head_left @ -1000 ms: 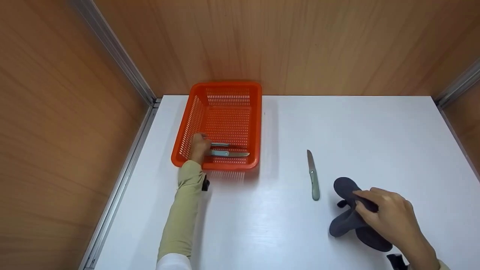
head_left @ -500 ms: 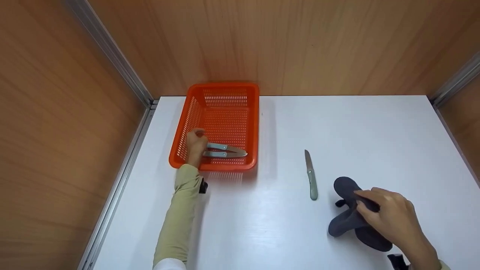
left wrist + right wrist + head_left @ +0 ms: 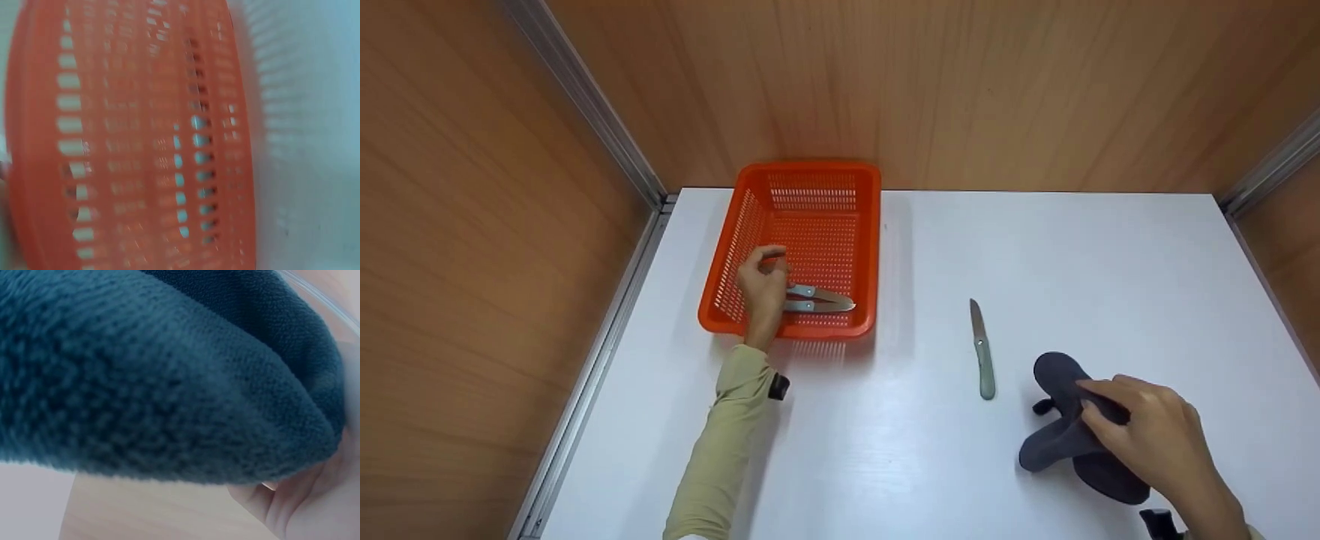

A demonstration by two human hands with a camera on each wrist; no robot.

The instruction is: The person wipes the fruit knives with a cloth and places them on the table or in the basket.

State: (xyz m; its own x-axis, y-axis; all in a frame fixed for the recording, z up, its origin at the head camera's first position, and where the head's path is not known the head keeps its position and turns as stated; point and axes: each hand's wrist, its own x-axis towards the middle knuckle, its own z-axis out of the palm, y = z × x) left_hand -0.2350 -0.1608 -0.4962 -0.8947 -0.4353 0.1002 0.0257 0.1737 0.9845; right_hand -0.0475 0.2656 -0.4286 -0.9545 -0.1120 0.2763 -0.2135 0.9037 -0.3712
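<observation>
My left hand (image 3: 765,289) is over the front left part of an orange perforated basket (image 3: 874,247). Its thumb and forefinger stand apart in a loose curve, with nothing seen between them. Beside it in the basket lie two knives, an upper knife (image 3: 831,295) and a lower knife (image 3: 832,307), both with pale blue handles partly hidden by the hand. At the right, my right hand (image 3: 1159,431) pinches a bunched dark towel (image 3: 1054,442) resting on the table. The right wrist view shows the terry towel (image 3: 140,394) close up.
Between basket and towel, a green-handled knife (image 3: 984,356) lies on the white table (image 3: 877,450), blade pointing away. Wooden panels (image 3: 960,90) with metal edge strips rise behind and at both sides. The left wrist view is blurred by the nearby basket wall (image 3: 135,140).
My left hand has risen slightly and its fingers have spread. The upper knife has settled in the basket, its blade angled towards the other's tip. My right hand still grips the towel.
</observation>
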